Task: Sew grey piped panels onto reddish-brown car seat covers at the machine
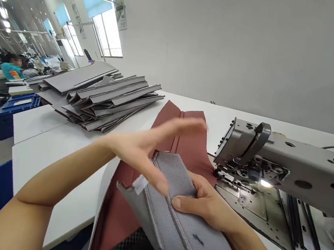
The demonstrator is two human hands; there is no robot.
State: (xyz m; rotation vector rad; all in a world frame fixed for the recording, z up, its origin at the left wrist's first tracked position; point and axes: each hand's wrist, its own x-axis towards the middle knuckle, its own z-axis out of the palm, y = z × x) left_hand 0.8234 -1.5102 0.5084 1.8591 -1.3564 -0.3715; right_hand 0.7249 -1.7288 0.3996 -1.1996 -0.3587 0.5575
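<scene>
Surface: white worktable (59, 156).
Nearest: grey ribbed fabric piece (178, 228), at the table's front edge.
Grip: right hand (208, 205) closed on its right side, thumb on top.
Press: left hand (145, 150), fingers spread open, thumb on the piece beside a small white tag (140, 183).
Under: reddish-brown fabric sheet (189, 144).
Right: grey metal sewing machine (286, 164).
Far: stack of grey folded panels (104, 93).

Bright, even light from windows (108, 32) and ceiling tubes; machine lamp (265, 184) glares. My left hand (149, 147) motion-blurred. Wide-angle warp at edges.
</scene>
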